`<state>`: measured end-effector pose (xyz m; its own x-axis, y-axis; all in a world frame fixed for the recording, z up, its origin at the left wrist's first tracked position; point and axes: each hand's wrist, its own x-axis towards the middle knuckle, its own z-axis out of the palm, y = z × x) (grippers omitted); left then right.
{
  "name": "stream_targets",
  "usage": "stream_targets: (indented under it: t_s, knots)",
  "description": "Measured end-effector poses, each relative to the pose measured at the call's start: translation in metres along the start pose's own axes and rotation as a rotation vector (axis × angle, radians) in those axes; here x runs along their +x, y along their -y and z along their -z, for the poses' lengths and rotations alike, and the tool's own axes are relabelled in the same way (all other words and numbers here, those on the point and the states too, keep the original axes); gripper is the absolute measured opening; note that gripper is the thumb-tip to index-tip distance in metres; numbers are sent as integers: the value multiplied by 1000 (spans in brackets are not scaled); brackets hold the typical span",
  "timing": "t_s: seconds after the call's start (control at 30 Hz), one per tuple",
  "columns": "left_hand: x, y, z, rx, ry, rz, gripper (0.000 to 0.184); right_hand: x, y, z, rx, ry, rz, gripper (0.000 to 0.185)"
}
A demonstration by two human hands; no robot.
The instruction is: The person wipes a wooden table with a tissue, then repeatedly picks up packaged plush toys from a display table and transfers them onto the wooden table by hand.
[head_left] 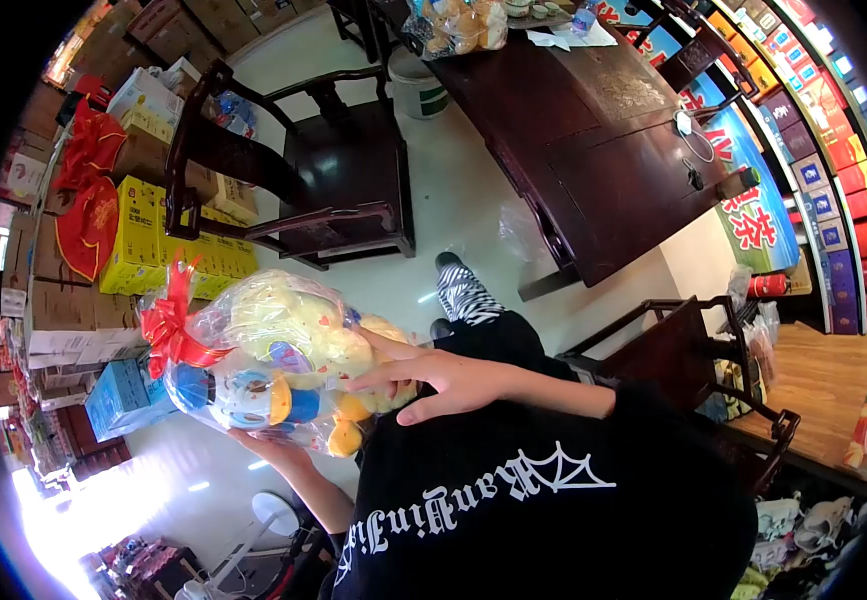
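Observation:
A clear plastic-wrapped bundle of plush toys is held in front of my body. It shows a pale yellow plush with small hearts and a blue and white duck with an orange bill. A red ribbon bow ties its left end. My left hand supports the bundle from below, with its fingers mostly hidden under the wrap. Lying across the right side of the bundle is my right hand, its fingers spread and touching the plastic.
Ahead stands a dark wooden chair, with a large dark table to its right. Wrapped plush toys sit at the table's far end. Yellow boxes are stacked at left. Another chair is at right, near shelves of boxes.

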<state>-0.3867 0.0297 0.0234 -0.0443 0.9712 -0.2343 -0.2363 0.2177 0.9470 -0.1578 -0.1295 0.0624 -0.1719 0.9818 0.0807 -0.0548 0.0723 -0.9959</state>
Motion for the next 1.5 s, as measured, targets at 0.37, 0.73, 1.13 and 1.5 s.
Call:
stream_targets:
  t_s: [0.37,0.73,1.13,1.5]
  knots:
    - [28,-9,-21,1,35,-41,71,36,-6,17,-13,-14,33,50]
    - [78,-2,-81,25,265,65,71,18,8,39,89,-202,-29,54]
    - [80,5,-58,69,207,-9,67,34,-10,57,158,-132,29,55]
    - [104,8,-118,54,280,108,71,28,-10,86,52,-228,98,54]
